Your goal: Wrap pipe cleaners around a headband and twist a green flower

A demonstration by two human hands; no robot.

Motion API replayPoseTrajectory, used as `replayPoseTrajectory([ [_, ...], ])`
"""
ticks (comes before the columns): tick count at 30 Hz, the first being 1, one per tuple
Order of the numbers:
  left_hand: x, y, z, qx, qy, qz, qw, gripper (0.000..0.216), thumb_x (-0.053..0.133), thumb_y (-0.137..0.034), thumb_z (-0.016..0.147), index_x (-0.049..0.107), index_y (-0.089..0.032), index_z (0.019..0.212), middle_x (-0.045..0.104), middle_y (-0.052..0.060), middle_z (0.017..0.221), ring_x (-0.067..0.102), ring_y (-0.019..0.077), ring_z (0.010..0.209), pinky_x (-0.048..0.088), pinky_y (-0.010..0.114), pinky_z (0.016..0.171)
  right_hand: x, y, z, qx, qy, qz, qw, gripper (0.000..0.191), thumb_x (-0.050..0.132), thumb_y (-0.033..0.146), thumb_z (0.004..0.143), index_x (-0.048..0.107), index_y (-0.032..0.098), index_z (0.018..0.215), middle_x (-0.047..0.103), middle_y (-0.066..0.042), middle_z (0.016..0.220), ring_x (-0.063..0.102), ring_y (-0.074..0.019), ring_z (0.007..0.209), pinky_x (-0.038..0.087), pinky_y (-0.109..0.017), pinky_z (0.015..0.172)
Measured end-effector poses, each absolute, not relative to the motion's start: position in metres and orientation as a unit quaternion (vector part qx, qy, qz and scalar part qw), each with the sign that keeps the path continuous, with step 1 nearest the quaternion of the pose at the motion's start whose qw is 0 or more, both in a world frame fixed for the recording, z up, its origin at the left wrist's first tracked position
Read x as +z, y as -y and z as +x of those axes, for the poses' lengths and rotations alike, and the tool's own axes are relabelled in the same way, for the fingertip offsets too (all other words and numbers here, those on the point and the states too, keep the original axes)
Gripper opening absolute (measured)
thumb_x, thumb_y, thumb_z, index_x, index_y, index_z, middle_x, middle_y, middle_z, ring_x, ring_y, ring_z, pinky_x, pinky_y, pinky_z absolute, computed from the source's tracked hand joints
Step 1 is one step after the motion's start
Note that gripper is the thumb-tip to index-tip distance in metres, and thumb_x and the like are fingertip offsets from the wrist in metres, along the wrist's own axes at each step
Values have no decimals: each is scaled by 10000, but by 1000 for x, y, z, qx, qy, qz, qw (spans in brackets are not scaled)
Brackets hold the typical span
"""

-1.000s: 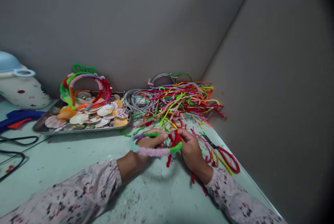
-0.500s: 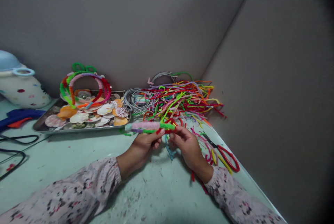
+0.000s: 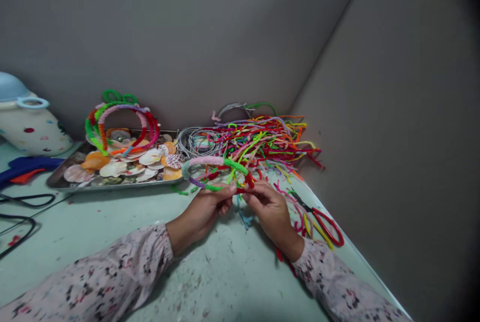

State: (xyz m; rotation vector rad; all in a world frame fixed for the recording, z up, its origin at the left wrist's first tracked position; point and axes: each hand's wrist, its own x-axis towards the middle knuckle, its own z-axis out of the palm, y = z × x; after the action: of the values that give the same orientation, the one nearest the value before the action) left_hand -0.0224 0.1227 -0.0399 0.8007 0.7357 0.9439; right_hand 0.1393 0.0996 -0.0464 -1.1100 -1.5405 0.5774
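Between my hands is a ring wrapped in pipe cleaner (image 3: pixel 204 161), banded in pink, green, red, purple and pale teal. My left hand (image 3: pixel 204 212) pinches its near side by the green and red bands, thumb on top. On the red part at the right, my right hand (image 3: pixel 270 209) is closed with thumb and fingertips. The ring is tilted, its far side raised above the hands. Just beyond it lies a heap of loose coloured pipe cleaners (image 3: pixel 262 137). My fingers partly hide the red section.
Left of the heap are coiled grey wires (image 3: pixel 202 143). A metal tray (image 3: pixel 112 188) holds seashells (image 3: pixel 114 168), with finished-looking wrapped rings (image 3: pixel 123 107) on top. Red-handled scissors (image 3: pixel 328 227) lie right. At far left stand a spotted bottle (image 3: pixel 33 129) and a blue tool (image 3: pixel 30 166).
The ring has tipped so that its far side rises and its opening shows, where before it was nearly edge-on. Both hands stay in almost the same place.
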Motion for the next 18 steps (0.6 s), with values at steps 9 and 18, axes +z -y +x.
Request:
replayPoseTrajectory([
  [9,-36,-123,-24,426,-317,370,762,193,703,-251,729,588,-119,648,483,-34,580,421,40,498,312,169,453,-43,-98,139,201,666,-481,535,68,666,205,792,697,225,849,642,-22,838,602,-152,790,474,-279,698],
  [18,-43,-125,-22,404,-380,322,768,211,755,-259,605,635,-86,609,541,-7,530,446,47,473,334,173,456,-42,-96,139,206,671,-484,522,68,613,183,823,679,199,822,633,-26,825,590,-148,759,464,-265,660],
])
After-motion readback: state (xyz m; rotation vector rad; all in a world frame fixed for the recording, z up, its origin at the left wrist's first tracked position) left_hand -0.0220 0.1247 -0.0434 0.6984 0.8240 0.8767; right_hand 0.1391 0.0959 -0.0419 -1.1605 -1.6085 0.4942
